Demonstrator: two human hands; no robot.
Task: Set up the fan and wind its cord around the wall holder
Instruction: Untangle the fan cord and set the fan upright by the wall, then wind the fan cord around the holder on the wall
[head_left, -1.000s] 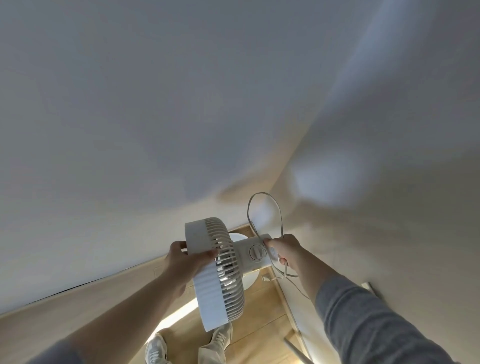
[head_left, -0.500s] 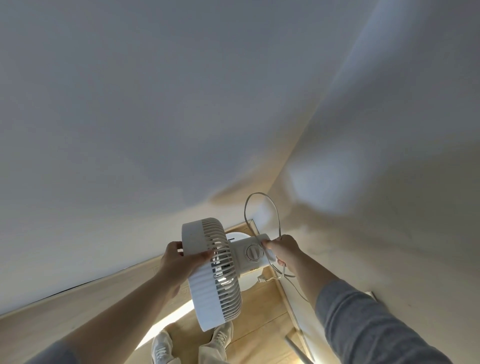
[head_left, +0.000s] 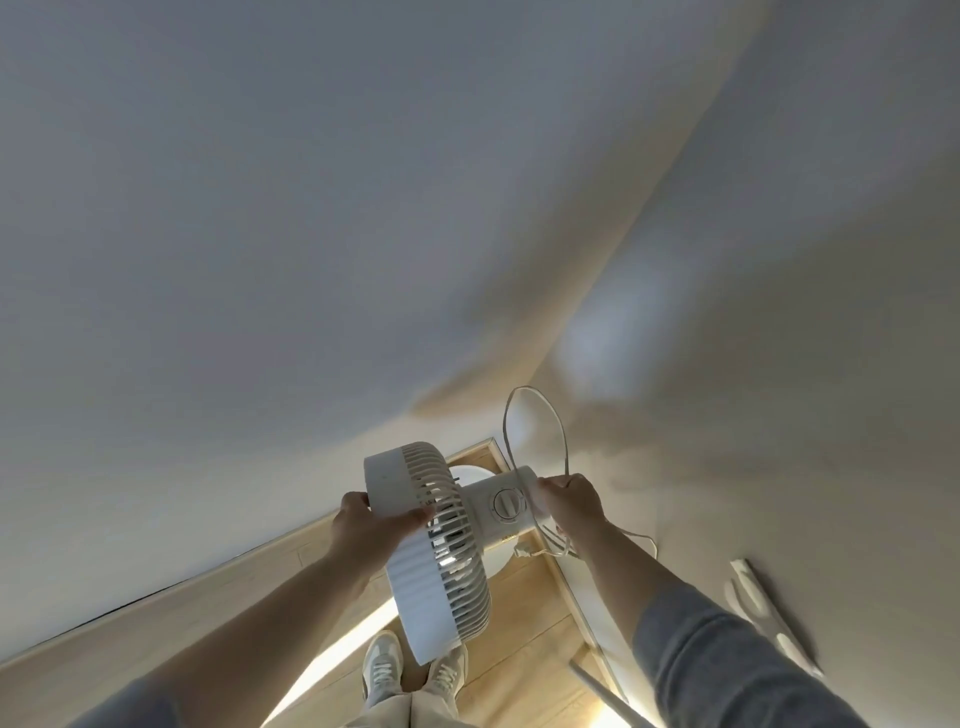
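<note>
Two hands hold a white fan (head_left: 436, 551) in mid-air in the corner of a pale-walled room, seen from the head camera looking down past the arms to a wooden floor (head_left: 524, 613) and a pair of light shoes (head_left: 382, 670). The left hand (head_left: 371, 525) grips the ribbed outer ring of the fan, fingers curled behind it and the thumb laid across the edge of the grille. The right hand (head_left: 571, 506), at the end of a grey sleeve (head_left: 727, 665), wraps round the rear of the motor housing just beside its dial (head_left: 508, 503) and pinches the cord (head_left: 535, 415) against it. One loop of cord stands up above that hand; more hangs slack beneath the wrist.

Low on the right-hand wall, well apart from the fan, runs a pale strip with rounded pegs (head_left: 753, 597), by its look the wall holder. No cord touches it.

Judged from this, the set-up step is in hand: the fan is carried, not yet stood anywhere, and winding has not begun. Next, the fan needs a steady resting place. That would free the right hand to take the slack to the pegs without snagging the loop.
</note>
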